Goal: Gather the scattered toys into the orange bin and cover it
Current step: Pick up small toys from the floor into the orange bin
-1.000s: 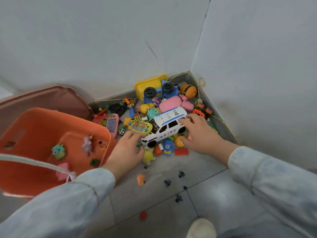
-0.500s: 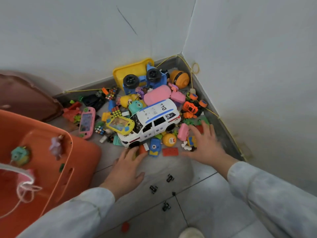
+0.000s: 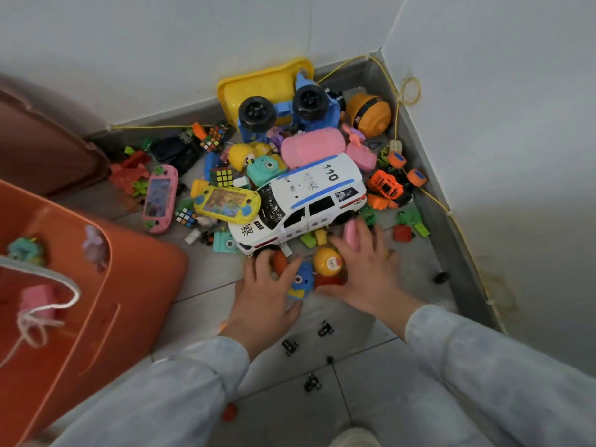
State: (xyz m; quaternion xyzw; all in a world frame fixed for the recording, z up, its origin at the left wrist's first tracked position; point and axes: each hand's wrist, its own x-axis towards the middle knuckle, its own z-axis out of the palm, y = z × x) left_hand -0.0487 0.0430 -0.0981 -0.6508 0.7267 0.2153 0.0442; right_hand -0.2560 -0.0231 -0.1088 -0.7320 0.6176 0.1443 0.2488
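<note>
Against the toy pile (image 3: 309,195), left hand (image 3: 264,295) and right hand (image 3: 364,269) press, fingers spread.

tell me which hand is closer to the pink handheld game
Left. The left hand lies to the lower right of the pink handheld game, apart from it; the right hand is even farther right, beyond the left hand.

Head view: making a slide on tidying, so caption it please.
Left hand and right hand spread over small toys beside a police car, orange bin at left.
</note>
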